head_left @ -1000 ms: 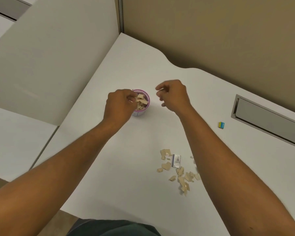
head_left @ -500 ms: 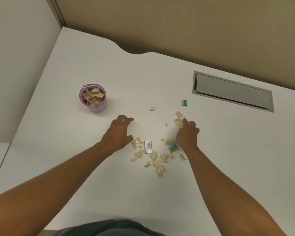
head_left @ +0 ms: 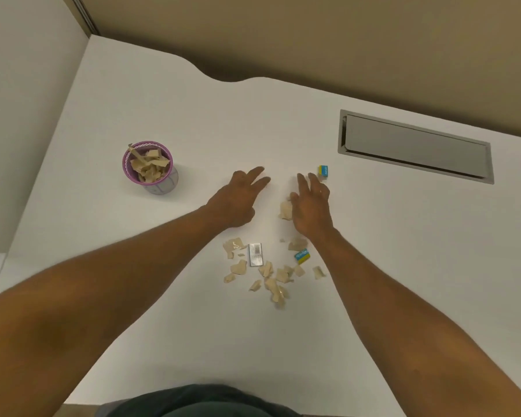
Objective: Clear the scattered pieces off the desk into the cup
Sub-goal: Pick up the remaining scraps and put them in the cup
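A purple-rimmed cup holding beige scraps stands at the left of the white desk. Several beige torn pieces lie scattered in the middle, with a small silver barcode piece and a blue-yellow piece among them. My left hand lies flat on the desk beyond the pile, fingers spread, holding nothing. My right hand is beside it with fingers apart, a beige piece lying against its thumb side. Another blue-yellow piece sits just past its fingertips.
A grey metal cable flap is set into the desk at the back right. A beige partition wall runs along the curved back edge. The near desk edge meets my dark clothing.
Both hands left the cup, came over the pile, and have now slid farther away across the desk, beyond the scattered pieces. The view shifted right and down.
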